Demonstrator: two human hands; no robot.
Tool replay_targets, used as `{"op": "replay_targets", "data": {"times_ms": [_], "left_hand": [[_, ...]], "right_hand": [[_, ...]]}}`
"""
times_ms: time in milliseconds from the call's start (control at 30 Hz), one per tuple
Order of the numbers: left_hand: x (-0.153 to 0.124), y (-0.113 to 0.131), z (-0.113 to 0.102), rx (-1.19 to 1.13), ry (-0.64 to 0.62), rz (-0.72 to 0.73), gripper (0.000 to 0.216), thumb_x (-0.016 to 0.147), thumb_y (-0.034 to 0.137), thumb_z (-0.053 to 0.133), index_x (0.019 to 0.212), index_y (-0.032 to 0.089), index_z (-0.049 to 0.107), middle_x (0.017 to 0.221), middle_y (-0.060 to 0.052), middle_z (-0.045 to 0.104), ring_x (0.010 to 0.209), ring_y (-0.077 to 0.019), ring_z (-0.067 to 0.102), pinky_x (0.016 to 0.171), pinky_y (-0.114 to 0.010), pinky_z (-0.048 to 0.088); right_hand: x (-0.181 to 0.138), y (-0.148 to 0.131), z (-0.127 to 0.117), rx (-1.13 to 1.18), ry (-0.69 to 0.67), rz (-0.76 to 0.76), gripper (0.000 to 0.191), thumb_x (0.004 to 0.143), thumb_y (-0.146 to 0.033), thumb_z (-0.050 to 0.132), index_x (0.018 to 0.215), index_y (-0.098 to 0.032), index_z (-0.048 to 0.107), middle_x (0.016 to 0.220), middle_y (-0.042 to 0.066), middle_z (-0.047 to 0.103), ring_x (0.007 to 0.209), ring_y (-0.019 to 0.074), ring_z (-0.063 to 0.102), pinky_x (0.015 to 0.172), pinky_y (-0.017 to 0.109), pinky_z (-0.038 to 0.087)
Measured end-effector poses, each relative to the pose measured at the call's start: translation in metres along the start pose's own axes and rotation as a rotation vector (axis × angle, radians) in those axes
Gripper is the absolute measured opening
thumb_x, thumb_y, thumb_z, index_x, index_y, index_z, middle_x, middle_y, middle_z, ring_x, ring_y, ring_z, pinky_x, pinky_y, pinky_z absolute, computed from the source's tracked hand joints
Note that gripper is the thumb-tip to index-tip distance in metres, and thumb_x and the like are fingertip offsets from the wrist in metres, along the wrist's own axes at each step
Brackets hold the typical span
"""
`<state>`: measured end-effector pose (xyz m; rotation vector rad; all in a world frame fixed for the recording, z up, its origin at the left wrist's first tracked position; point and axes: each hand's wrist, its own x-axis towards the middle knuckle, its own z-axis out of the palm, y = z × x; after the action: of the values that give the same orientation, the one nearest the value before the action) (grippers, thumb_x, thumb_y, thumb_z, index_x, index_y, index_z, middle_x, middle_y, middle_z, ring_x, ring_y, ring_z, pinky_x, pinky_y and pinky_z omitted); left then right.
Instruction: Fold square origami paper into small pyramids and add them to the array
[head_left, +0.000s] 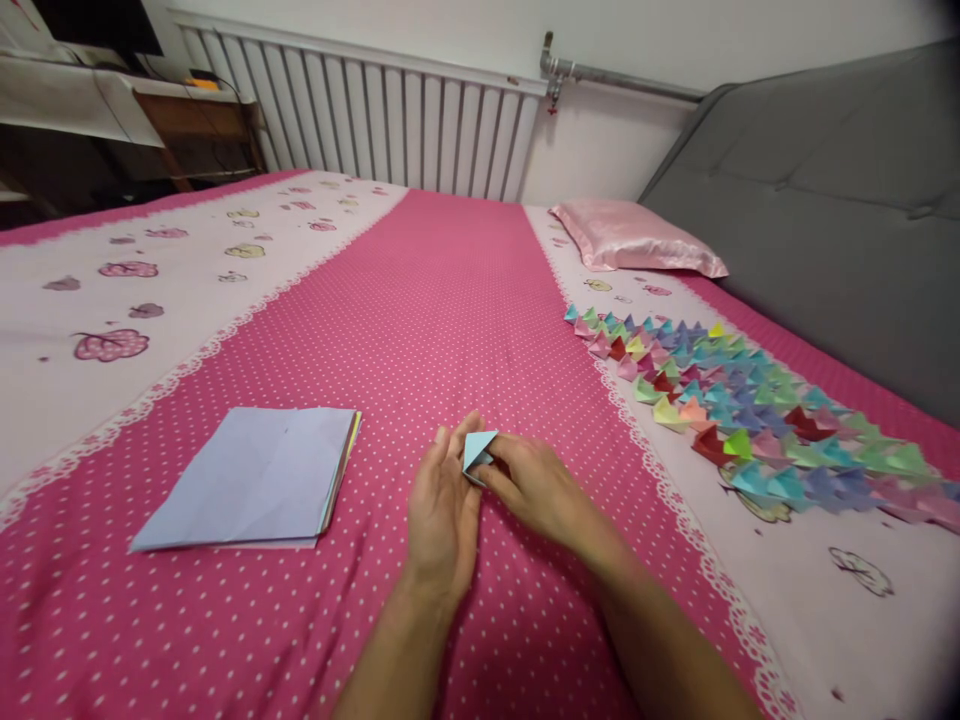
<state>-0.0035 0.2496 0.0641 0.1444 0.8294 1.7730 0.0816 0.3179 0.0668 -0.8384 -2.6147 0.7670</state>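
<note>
A small piece of light blue folded paper [478, 452], with a pointed triangular flap, is held above the pink bedspread. My right hand [536, 492] pinches it from the right between thumb and fingers. Beside it on the left is my left hand [444, 500], palm turned towards the paper and fingers stretched out, seeming to touch the paper's left edge. Left of my hands lies a stack of paper sheets [251, 478], pale lilac on top with other colours showing at its side. To the right, rows of folded paper pieces [739, 395] in many colours spread over the bed.
The bed has a dotted pink bedspread [450, 290] with lace-trimmed white bands. A pink satin pillow [637, 238] rests by the grey padded headboard [825, 200]. Beyond the bed are a white radiator [390, 115], a pipe [630, 80] and a desk [195, 125].
</note>
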Motion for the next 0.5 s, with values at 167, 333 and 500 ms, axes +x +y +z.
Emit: {"op": "replay_targets", "data": {"times_ms": [167, 333, 500], "left_hand": [[0.0007, -0.0014, -0.0009, -0.03, -0.014, -0.002, 0.045, 0.085, 0.043, 0.043, 0.114, 0.012, 0.055, 0.112, -0.01, 0.059, 0.11, -0.0227, 0.05, 0.095, -0.033, 0.036], [0.0001, -0.0015, -0.0008, -0.073, 0.003, -0.016, 0.04, 0.085, 0.04, 0.042, 0.109, 0.011, 0.057, 0.106, -0.01, 0.061, 0.104, -0.0213, 0.055, 0.092, -0.031, 0.039], [0.0013, 0.001, 0.0014, -0.134, -0.02, -0.058, 0.037, 0.086, 0.039, 0.042, 0.1, 0.01, 0.06, 0.095, -0.01, 0.064, 0.097, -0.0216, 0.058, 0.09, -0.033, 0.042]], "right_hand": [[-0.0008, -0.0049, 0.0029, -0.159, 0.031, 0.083, 0.02, 0.086, -0.025, 0.043, 0.083, -0.019, 0.061, 0.075, 0.002, 0.066, 0.061, 0.0132, 0.055, 0.053, 0.024, 0.028], [-0.0009, -0.0071, 0.006, -0.255, 0.063, 0.086, 0.023, 0.086, -0.025, 0.041, 0.077, -0.019, 0.062, 0.071, 0.002, 0.065, 0.058, 0.0123, 0.053, 0.052, 0.025, 0.025], [-0.0013, -0.0079, 0.0074, -0.286, 0.113, 0.082, 0.021, 0.086, -0.026, 0.042, 0.076, -0.019, 0.059, 0.073, 0.001, 0.066, 0.058, 0.0119, 0.054, 0.052, 0.026, 0.023]]}}
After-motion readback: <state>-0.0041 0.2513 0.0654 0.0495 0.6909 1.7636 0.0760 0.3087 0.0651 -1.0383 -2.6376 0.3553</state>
